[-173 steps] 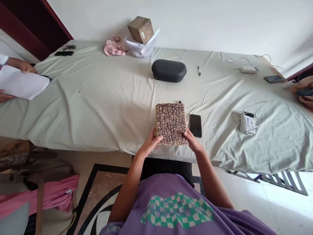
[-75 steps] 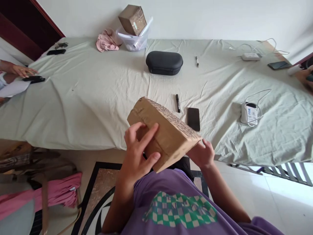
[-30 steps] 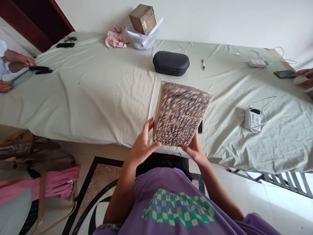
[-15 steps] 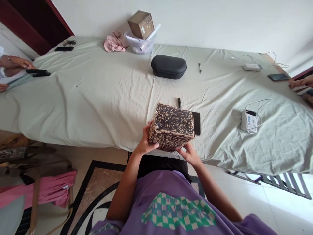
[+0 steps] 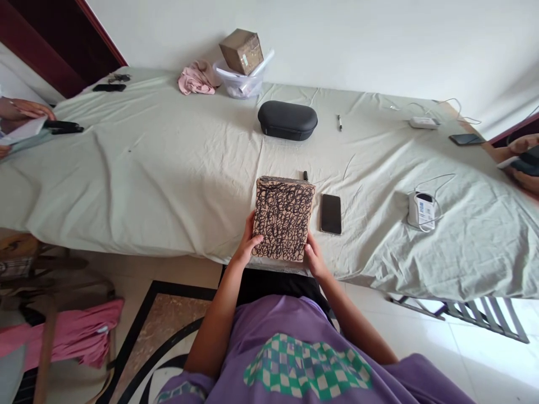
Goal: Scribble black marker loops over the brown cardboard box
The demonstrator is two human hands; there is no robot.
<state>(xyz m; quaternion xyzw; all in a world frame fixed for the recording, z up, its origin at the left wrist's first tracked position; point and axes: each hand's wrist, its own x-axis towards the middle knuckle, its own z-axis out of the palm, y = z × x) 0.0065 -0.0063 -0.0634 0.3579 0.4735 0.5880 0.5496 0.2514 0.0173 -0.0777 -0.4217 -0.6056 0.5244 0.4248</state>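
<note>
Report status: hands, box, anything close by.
Left hand and right hand grip scribbled cardboard box at near corners. Box on sheeted table. Phone beside it, apart.

A cardboard box (image 5: pixel 283 219) covered in black scribble lies flat near the front edge of a table draped in a pale sheet (image 5: pixel 168 168). The left hand (image 5: pixel 247 248) grips its near left corner; the right hand (image 5: pixel 314 259) grips its near right corner. A dark phone (image 5: pixel 330 214) lies just beside the box on its right, and the tip of a black marker (image 5: pixel 305 175) shows at its far edge. Farther back sits a black oval case (image 5: pixel 287 119), with a second pen (image 5: pixel 339 122) to its right. A white charger (image 5: pixel 419 210) with its cable lies well apart on the right. Other persons' hands appear at both table ends.
</note>
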